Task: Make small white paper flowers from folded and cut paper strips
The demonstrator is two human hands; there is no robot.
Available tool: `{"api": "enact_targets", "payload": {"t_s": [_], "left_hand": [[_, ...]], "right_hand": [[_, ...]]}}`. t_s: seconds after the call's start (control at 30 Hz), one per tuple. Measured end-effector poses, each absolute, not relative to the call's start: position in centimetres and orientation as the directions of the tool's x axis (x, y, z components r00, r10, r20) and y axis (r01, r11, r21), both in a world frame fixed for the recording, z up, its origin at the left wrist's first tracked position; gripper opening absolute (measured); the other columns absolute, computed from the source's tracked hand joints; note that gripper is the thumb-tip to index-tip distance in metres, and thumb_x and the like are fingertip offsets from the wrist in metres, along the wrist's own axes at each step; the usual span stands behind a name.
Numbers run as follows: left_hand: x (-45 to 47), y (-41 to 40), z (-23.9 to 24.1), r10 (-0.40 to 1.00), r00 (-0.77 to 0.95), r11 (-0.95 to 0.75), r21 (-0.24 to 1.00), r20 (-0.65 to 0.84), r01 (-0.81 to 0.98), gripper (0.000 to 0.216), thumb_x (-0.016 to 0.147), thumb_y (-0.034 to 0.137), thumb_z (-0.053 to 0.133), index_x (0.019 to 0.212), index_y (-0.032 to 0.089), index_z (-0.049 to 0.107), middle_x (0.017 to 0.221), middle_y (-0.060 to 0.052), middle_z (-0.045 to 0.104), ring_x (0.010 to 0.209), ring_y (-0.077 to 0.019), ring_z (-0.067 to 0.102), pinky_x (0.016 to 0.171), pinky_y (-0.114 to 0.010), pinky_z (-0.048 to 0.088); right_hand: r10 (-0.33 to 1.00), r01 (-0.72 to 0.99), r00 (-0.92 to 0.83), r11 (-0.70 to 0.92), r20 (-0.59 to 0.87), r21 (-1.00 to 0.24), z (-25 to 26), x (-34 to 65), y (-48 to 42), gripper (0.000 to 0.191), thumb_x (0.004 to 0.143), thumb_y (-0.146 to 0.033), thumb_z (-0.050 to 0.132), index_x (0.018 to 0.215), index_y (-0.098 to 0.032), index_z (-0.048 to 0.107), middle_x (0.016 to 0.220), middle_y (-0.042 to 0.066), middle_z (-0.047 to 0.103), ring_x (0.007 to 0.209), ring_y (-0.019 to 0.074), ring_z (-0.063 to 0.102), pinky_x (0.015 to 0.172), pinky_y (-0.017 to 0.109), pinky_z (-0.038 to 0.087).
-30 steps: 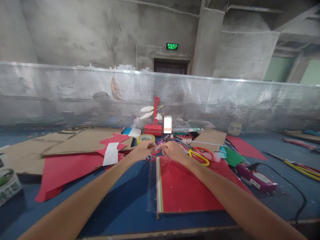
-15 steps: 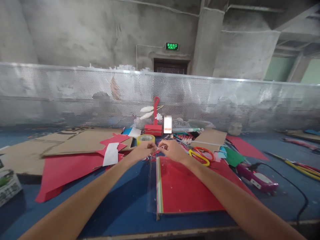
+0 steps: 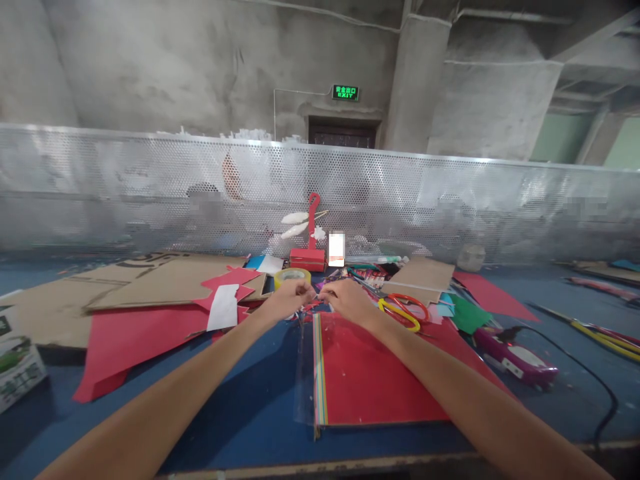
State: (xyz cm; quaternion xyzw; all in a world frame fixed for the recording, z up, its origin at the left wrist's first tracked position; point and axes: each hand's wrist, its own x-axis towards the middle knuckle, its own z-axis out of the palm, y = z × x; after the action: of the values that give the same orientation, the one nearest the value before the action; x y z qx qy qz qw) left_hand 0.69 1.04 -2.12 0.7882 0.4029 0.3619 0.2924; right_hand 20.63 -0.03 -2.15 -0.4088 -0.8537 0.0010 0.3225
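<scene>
Both arms reach far out over a blue table. My left hand and my right hand are closed in pinches and nearly touch at the far edge of a pack of coloured paper with a red top sheet in a clear sleeve. Between the fingertips is something small and thin that I cannot make out. A roll of yellow tape lies just behind my left hand. Yellow and red scissors lie right of my right hand.
Red paper sheets and brown cardboard cover the left. A purple glue gun with a black cable lies at the right. A red stand, a phone and a perforated metal screen are behind. A box sits far left.
The hands rose a little with a thin strip stretched between them, then dropped back and closed together at the pack's far edge. The view has shifted slightly.
</scene>
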Motion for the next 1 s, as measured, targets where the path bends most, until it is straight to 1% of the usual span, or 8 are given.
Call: {"api": "enact_targets", "payload": {"t_s": [0.07, 0.17, 0.3, 0.37, 0.47, 0.73, 0.9, 1.0], "left_hand": [[0.68, 1.01, -2.02, 0.840, 0.416, -0.517, 0.743, 0.347, 0.424, 0.030, 0.080, 0.045, 0.059, 0.076, 0.016, 0.060, 0.068, -0.001, 0.061, 0.061, -0.0137, 0.054, 0.056, -0.025, 0.043], [0.57, 1.06, -2.02, 0.822, 0.435, -0.543, 0.736, 0.367, 0.404, 0.030, 0.080, 0.046, 0.059, 0.077, 0.016, 0.059, 0.069, -0.001, 0.060, 0.063, -0.0142, 0.055, 0.057, -0.025, 0.044], [0.46, 1.04, -2.09, 0.835, 0.437, -0.511, 0.765, 0.334, 0.391, 0.028, 0.079, 0.044, 0.060, 0.079, 0.016, 0.060, 0.070, -0.001, 0.060, 0.063, -0.0138, 0.055, 0.057, -0.025, 0.044], [0.51, 0.90, -2.03, 0.845, 0.430, -0.488, 0.787, 0.317, 0.378, 0.027, 0.079, 0.043, 0.061, 0.078, 0.016, 0.059, 0.069, 0.000, 0.060, 0.062, -0.0131, 0.054, 0.056, -0.024, 0.043], [0.64, 0.66, -1.90, 0.855, 0.416, -0.469, 0.803, 0.308, 0.369, 0.026, 0.077, 0.042, 0.062, 0.076, 0.016, 0.059, 0.067, 0.000, 0.058, 0.060, -0.0125, 0.052, 0.055, -0.023, 0.041], [0.70, 0.96, -1.98, 0.842, 0.442, -0.483, 0.796, 0.309, 0.365, 0.022, 0.077, 0.038, 0.063, 0.075, 0.016, 0.059, 0.067, 0.000, 0.060, 0.060, -0.0125, 0.054, 0.057, -0.024, 0.042], [0.86, 0.64, -1.79, 0.815, 0.473, -0.518, 0.787, 0.335, 0.335, 0.022, 0.077, 0.036, 0.064, 0.075, 0.016, 0.058, 0.068, 0.000, 0.059, 0.062, -0.0119, 0.053, 0.058, -0.024, 0.040], [0.68, 0.34, -1.45, 0.835, 0.472, -0.456, 0.836, 0.284, 0.305, 0.022, 0.078, 0.037, 0.065, 0.079, 0.016, 0.059, 0.071, 0.000, 0.060, 0.063, -0.0112, 0.053, 0.059, -0.023, 0.041]], "right_hand": [[0.718, 0.682, -0.473, 0.665, 0.511, -0.304, -2.27, 20.56, 0.05, 0.031, 0.095, -0.032, 0.053, 0.075, -0.021, 0.073, 0.069, 0.003, 0.071, 0.069, 0.0164, 0.064, 0.067, 0.025, 0.038], [0.734, 0.589, -0.505, 0.678, 0.454, -0.439, -2.48, 20.39, 0.23, 0.034, 0.097, -0.027, 0.045, 0.074, -0.018, 0.069, 0.069, 0.003, 0.072, 0.062, 0.0147, 0.063, 0.066, 0.024, 0.042], [0.765, 0.415, -0.495, 0.625, 0.412, -0.662, -2.60, 20.31, 0.24, 0.019, 0.096, -0.023, 0.043, 0.093, -0.017, 0.060, 0.081, 0.003, 0.074, 0.054, 0.0127, 0.061, 0.057, 0.023, 0.044], [0.778, 0.358, -0.464, 0.602, 0.423, -0.714, -2.52, 20.33, 0.15, 0.010, 0.094, -0.021, 0.044, 0.097, -0.018, 0.054, 0.084, 0.003, 0.074, 0.055, 0.0122, 0.061, 0.056, 0.023, 0.045], [0.786, 0.366, -0.424, 0.603, 0.450, -0.709, -2.36, 20.36, 0.09, 0.007, 0.094, -0.022, 0.047, 0.088, -0.020, 0.050, 0.079, 0.002, 0.073, 0.053, 0.0119, 0.060, 0.056, 0.023, 0.044], [0.781, 0.554, -0.369, 0.620, 0.503, -0.556, -2.11, 20.45, 0.44, 0.036, 0.098, -0.034, 0.046, 0.068, -0.018, 0.058, 0.065, 0.002, 0.070, 0.057, 0.0129, 0.060, 0.063, 0.024, 0.040], [0.800, 0.585, -0.367, 0.595, 0.475, -0.551, -2.03, 20.56, 0.23, 0.054, 0.101, -0.044, 0.039, 0.056, -0.018, 0.054, 0.049, 0.001, 0.061, 0.051, 0.0125, 0.058, 0.061, 0.024, 0.040], [0.802, 0.535, -0.382, 0.597, 0.459, -0.598, -2.03, 20.73, 0.22, 0.059, 0.100, -0.047, 0.035, 0.053, -0.018, 0.052, 0.045, 0.001, 0.057, 0.047, 0.0117, 0.055, 0.058, 0.024, 0.041]]}}
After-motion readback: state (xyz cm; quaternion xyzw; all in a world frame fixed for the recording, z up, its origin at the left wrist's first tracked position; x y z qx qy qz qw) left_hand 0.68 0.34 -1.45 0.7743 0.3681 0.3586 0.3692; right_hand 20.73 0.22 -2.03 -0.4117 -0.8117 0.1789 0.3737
